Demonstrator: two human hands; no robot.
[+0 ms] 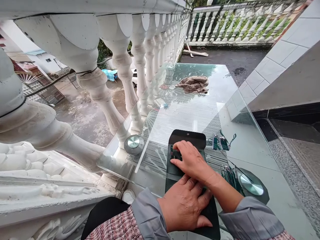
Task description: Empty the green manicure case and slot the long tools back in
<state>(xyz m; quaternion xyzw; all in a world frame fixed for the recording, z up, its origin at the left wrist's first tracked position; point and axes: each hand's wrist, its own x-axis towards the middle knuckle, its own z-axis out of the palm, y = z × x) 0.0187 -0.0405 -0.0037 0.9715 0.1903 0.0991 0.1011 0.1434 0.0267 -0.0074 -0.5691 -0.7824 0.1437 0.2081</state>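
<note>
An open black case (187,138) lies on the glass table (195,110) in front of me. My left hand (183,205) lies flat on the case's near part with its fingers stretched out, pressing it down. My right hand (191,160) rests on the middle of the case, fingers bent over a small dark tool (175,155) seated in it. Whether the fingers grip that tool is hidden. Small metal tools (221,142) lie on the glass to the right of the case. More thin tools (230,175) lie beside my right wrist.
A white stone balustrade (120,66) runs along the table's left edge. A crumpled brown cloth (194,84) lies at the far end of the glass. Round metal table fittings (134,142) show under the glass, left and right. A tiled wall (282,66) stands to the right.
</note>
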